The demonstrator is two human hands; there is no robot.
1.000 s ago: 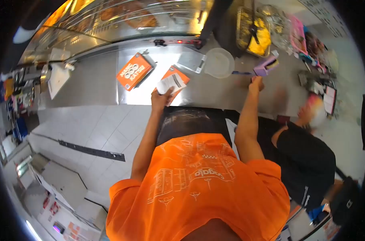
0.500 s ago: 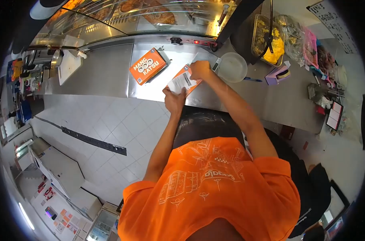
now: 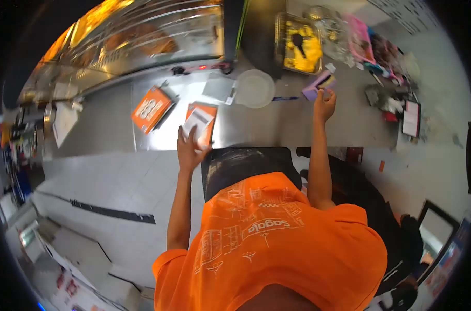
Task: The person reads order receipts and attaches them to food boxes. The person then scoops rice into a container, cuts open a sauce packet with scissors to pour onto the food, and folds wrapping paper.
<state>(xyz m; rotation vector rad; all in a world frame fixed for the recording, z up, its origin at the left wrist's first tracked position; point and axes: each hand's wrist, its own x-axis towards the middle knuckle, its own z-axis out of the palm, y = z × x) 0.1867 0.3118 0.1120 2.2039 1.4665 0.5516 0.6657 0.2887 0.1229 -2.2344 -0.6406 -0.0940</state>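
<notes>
Here's my left hand [image 3: 189,153], fingers spread at the paper slip [image 3: 197,121] atop the orange box [image 3: 210,112], presumably steadying it. Well right of that box, my right hand [image 3: 324,107] meets the purple tape dispenser [image 3: 312,92]; whether it's pinching tape, I can't tell.

My bright orange T-shirt [image 3: 313,254] has short, loose sleeves [image 3: 348,213], and thin white line drawings [image 3: 215,236] surround the white lettering "sagala" [image 3: 267,226]. On its far side my lower garment [image 3: 256,166] (apron or trousers, hard to tell) is black, with pale smudges [image 3: 240,154].
</notes>
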